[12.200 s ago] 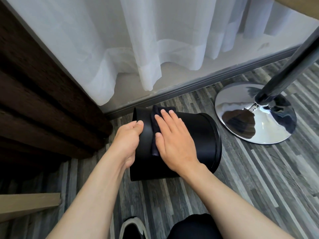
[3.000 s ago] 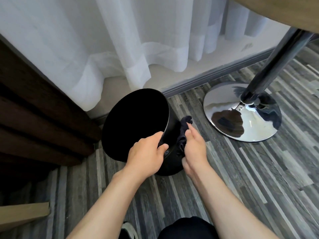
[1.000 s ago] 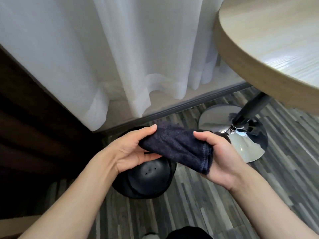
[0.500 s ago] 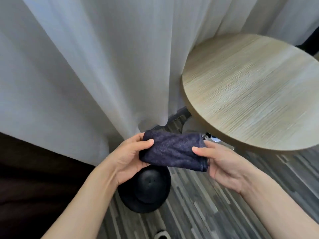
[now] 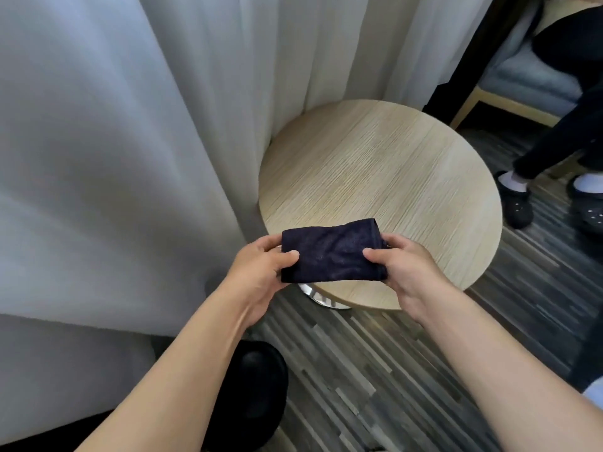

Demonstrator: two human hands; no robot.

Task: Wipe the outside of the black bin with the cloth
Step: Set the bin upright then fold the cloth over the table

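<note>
The left hand point(image 5: 261, 272) and right hand point(image 5: 403, 272) each pinch one end of the folded cloth point(image 5: 331, 252), thumbs on top, fingers underneath. The cloth hangs above the near edge of the round table point(image 5: 391, 177). It appears soft, light and limp; hold it by its folded ends to keep the layers together. The black bin point(image 5: 257, 389) stands on the floor below and left of the table, beside the curtain point(image 5: 114, 141), partly hidden by the left forearm. Neither hand touches it.
</note>
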